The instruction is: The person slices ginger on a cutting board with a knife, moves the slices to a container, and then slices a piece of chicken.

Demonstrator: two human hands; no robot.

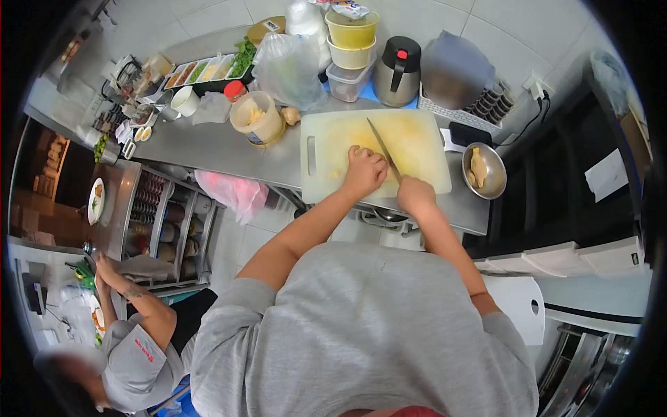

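My right hand grips the handle of a knife whose blade lies across a white cutting board stained yellow. My left hand rests fist-like on the board just left of the blade, fingers curled over something small that I cannot make out. Both arms reach out from my grey shirt over the steel counter.
A steel bowl with pale pieces sits right of the board. A tub, plastic bags, stacked containers, a thermos and an ingredient tray crowd the counter's back. Another person works at the lower left.
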